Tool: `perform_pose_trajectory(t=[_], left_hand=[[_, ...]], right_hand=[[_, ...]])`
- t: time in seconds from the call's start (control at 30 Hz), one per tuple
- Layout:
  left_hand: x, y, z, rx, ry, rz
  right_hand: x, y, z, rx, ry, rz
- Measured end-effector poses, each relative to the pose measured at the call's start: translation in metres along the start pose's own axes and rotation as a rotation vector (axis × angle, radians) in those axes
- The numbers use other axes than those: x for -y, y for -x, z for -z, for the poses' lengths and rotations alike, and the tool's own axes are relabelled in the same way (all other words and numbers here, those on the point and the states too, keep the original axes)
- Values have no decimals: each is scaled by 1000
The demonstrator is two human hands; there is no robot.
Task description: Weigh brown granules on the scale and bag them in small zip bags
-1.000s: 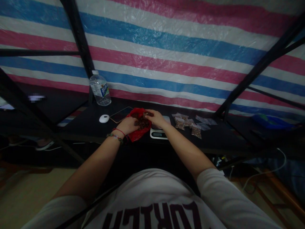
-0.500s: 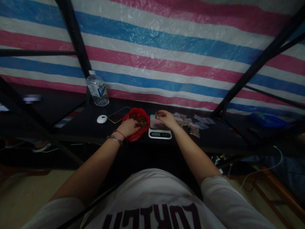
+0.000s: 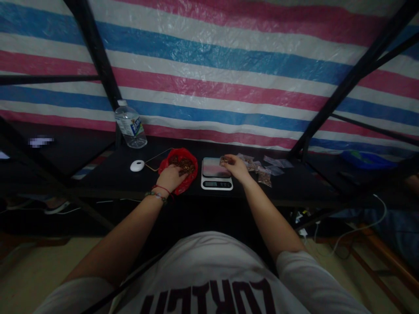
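Note:
A red plastic bag [image 3: 191, 179] lies open on the black table, with small brown pieces [image 3: 186, 165] inside. My left hand [image 3: 170, 178] is at the bag's left side, its fingertips down among the pieces; whether they pinch any is hidden. To the right of the bag is a white scale [image 3: 216, 184] with a bare metal plate. My right hand [image 3: 236, 167] holds a small clear container [image 3: 224, 160] of brown pieces above the plate's right edge. Several small clear bags [image 3: 264, 176] with brown contents lie just right of that hand.
A clear bottle [image 3: 131, 130] stands at the back left. A round white object [image 3: 137, 165] and a flat phone-like thing [image 3: 151, 165] lie left of the red bag. Flat clear bags [image 3: 278, 163] and a blue item [image 3: 368, 160] are to the right.
My right hand has moved right with the container, from over the middle of the scale's plate to its right edge. The red bag has shifted slightly left with my left hand.

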State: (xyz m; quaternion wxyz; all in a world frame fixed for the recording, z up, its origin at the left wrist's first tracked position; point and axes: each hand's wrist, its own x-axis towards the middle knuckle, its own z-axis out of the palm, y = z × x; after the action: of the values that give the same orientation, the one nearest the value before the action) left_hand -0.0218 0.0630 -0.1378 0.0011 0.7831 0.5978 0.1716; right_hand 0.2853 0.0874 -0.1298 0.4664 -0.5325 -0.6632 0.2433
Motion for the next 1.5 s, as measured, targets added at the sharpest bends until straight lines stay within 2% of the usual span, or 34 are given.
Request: perform_pose_trajectory(t=[0.23,0.33,0.43,0.7,0.9,1.17,1.33,1.4,1.5], left_hand=[[-3,5,2,-71,14,-51],[-5,6,7,-106,41,-52],[-8,7,11,-132,73,-47],[-12,9,11,-112,68,-24],[-9,8,9,-111,93,-11],[-9,6,11,-95,47,-88],[-11,7,11,-16,62,-96],[-12,7,12,-66,103,-86],[-14,7,16,-204,178,-73]], right_hand=[[-11,8,1,-54,-7,-21],[-8,10,3,-76,9,-33],[-1,11,4,-40,32,9],[3,1,-5,-56,123,2],[-3,3,-11,11,196,-12],[-3,16,13,-233,192,133],[-16,27,22,-234,188,90],[-19,27,25,-240,178,49],[-20,25,29,-264,164,35]])
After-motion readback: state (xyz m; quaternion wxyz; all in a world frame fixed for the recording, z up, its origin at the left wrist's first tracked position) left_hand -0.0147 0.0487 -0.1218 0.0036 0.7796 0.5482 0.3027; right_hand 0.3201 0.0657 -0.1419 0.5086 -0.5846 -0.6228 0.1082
